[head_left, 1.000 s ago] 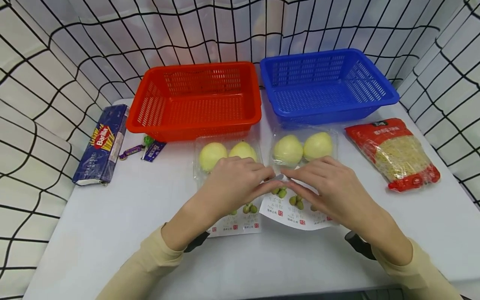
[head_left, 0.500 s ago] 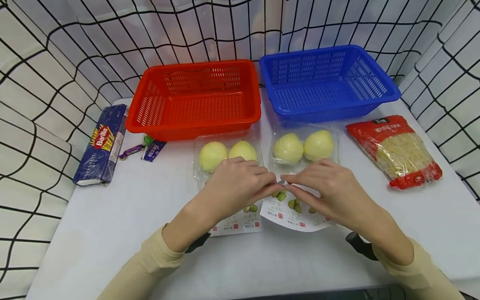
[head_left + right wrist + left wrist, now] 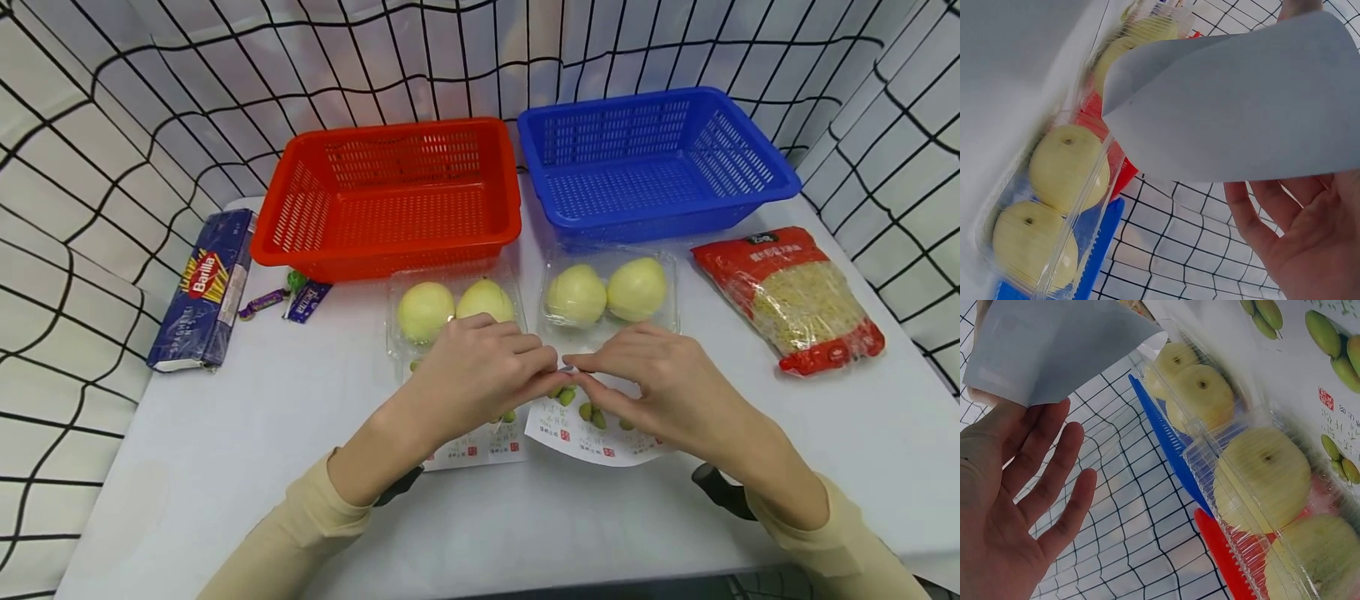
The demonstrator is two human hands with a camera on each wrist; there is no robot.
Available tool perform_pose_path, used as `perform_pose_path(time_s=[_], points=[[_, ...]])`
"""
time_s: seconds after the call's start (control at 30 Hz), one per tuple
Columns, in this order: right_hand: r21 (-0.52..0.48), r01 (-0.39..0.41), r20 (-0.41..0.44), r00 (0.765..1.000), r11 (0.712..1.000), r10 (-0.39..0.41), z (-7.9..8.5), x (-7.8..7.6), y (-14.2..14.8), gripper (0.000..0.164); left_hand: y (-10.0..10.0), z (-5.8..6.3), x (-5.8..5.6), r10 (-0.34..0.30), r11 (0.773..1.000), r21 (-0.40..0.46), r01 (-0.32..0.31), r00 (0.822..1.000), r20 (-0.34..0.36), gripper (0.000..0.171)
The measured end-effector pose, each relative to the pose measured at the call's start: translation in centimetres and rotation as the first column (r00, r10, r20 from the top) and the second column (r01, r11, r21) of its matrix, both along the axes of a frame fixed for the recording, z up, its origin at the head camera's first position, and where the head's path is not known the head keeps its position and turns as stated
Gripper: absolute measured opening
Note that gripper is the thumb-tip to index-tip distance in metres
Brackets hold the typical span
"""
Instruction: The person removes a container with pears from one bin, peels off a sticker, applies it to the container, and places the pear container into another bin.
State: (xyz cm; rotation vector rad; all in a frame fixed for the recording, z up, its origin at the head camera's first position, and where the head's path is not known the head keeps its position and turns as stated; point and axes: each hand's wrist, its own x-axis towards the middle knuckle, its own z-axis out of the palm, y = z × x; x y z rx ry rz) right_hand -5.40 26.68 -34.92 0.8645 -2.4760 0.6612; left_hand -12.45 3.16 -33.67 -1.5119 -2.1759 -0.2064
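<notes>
A white sheet of paper (image 3: 592, 433) printed with green fruit is pinched at its upper edge between my two hands. My left hand (image 3: 480, 367) grips it by fingertips from the left; my right hand (image 3: 656, 375) holds it from the right, almost touching the other. Both wrist views show the sheet's plain pale back, in the left one (image 3: 1066, 350) and the right one (image 3: 1229, 106). A similar printed sheet (image 3: 480, 446) lies beneath my left hand. Just beyond are two clear plastic boxes, each with two pale yellow pears, a left pair (image 3: 426, 312) and a right pair (image 3: 637, 289).
Behind stand a red basket (image 3: 408, 262) and a blue basket (image 3: 645, 221). To the left lie a blue spaghetti box (image 3: 202, 287) and several small wrapped sweets (image 3: 306, 300). A red noodle bag (image 3: 795, 304) lies right. Black wire mesh (image 3: 420, 83) encloses the table.
Both hands keep hold of the sheet near the same spot. The fingertips shift slightly, and the sheet's lower edge drops a little and slides a touch to the right.
</notes>
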Motion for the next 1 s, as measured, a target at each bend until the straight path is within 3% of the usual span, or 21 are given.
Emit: perform_pose_path(time_s=[0.17,0.37,0.73,1.0], points=[[-0.016,-0.027,0.013,1.000,0.999,0.028,0.0,0.0,-0.1,0.025,-0.1,0.1,0.0,-0.006,1.000,0.018,0.007,1.000,-0.016,0.029],[-0.046,-0.055,0.108,0.992,0.997,0.060,0.0,0.1,0.1,0.027,-0.1,0.1,0.0,-0.027,0.999,0.020,0.027,0.999,-0.031,0.026],[-0.154,-0.090,0.306,0.943,0.984,0.134,0.1,0.3,1.2,0.030,-0.2,0.4,0.1,-0.102,0.993,0.048,0.107,0.989,-0.109,0.026],[-0.144,-0.017,0.340,0.938,0.989,0.066,0.1,0.4,1.3,0.028,-0.2,0.5,0.1,-0.119,0.991,0.042,0.126,0.983,-0.136,0.025]])
